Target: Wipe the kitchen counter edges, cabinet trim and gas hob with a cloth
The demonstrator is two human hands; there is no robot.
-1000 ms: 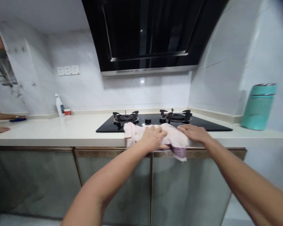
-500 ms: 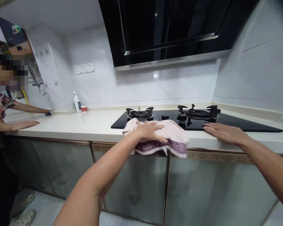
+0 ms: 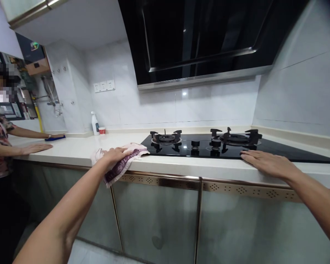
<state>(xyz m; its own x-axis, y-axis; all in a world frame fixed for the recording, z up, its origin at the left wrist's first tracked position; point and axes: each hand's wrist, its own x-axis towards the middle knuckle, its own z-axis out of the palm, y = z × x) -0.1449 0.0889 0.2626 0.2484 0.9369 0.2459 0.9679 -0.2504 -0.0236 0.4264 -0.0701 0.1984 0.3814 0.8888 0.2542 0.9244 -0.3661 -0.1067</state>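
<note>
A pale pink cloth with a purple lettered band (image 3: 126, 161) lies bunched at the front edge of the white counter (image 3: 165, 163), just left of the black cooktop (image 3: 282, 148), one corner drooping over the edge. The left hand (image 3: 112, 156) rests on top of it; whether the fingers grip or merely press, I cannot tell. The right hand (image 3: 269, 164) is well apart — spread flat and holding nothing, its fingertips at the cooktop's front rim. Behind, near the wall, stand a white bottle (image 3: 94, 124) and a red cup (image 3: 102, 131). Farther left, a co-worker leans on the counter — one hand (image 3: 37, 148) flat, the other at a blue item (image 3: 55, 138).
</note>
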